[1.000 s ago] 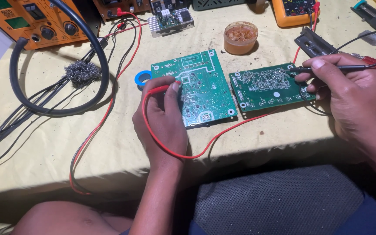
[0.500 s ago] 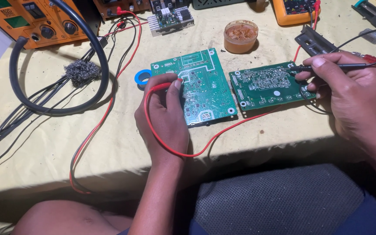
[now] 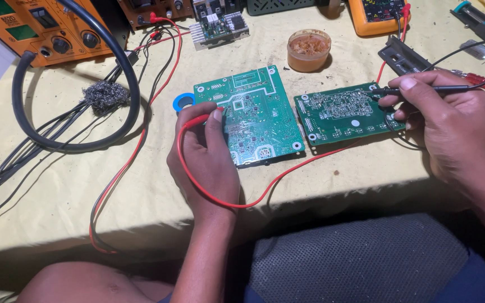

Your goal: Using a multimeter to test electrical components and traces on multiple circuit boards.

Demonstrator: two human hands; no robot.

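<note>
A: What are the hands gripping?

B: The left hand (image 3: pixel 206 160) is pinching the red probe (image 3: pixel 200 119) against the larger green circuit board (image 3: pixel 254 120); the right hand (image 3: pixel 450 126) is closing around the black probe (image 3: pixel 422 89), tip on the smaller board (image 3: pixel 343 115).

A: How do they handle?

B: Probably light, stiff, slim probes, best gripped on the insulated barrel. The boards, lying flat mid-desk (image 3: pixel 57 196), look rigid but fragile; edges are the safest hold. The red lead (image 3: pixel 141 134) is trailing loosely.

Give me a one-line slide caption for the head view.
Left hand holds a red probe on the larger green circuit board; right hand holds a black probe on the smaller board.
</note>
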